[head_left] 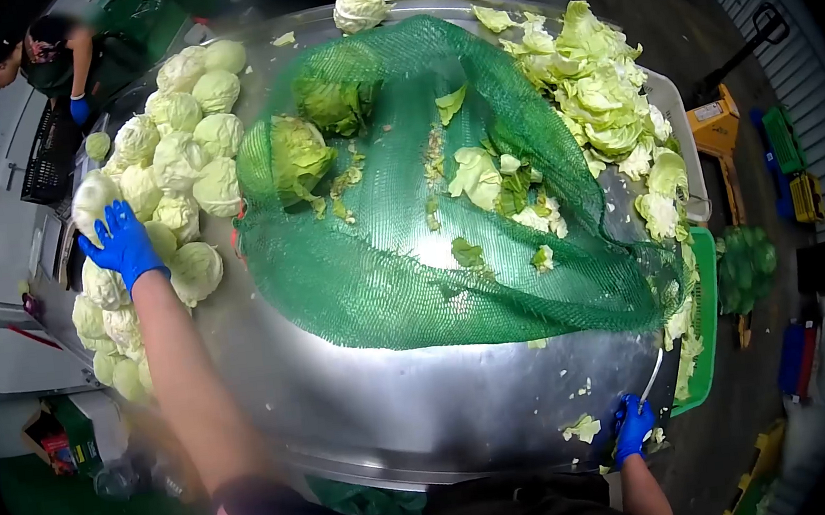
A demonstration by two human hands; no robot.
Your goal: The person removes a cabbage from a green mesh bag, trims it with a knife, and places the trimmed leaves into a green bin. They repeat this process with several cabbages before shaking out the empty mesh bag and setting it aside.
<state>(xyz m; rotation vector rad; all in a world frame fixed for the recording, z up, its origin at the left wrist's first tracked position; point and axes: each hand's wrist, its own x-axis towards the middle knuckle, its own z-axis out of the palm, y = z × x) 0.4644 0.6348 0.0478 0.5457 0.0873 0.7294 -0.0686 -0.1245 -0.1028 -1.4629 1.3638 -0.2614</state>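
Observation:
My left hand (125,245), in a blue glove, rests with fingers spread on a pale trimmed cabbage (93,203) at the left edge of a heap of cabbages (179,161). Down at the table's front right, my right hand (635,427), also blue-gloved, is closed round the handle of a knife; its thin blade (654,373) points up and away. Between the hands a green mesh bag (387,300) lies spread over the metal table. Two leafier green cabbages (293,157) are at the bag's far left part, with loose leaf scraps (477,178) on the mesh.
Cut outer leaves (606,86) pile along the right edge, above a white bin (681,129) and a green crate (705,317). One cabbage (360,8) sits at the far edge. A co-worker (59,53) bends at upper left. A yellow pallet jack (715,125) stands right.

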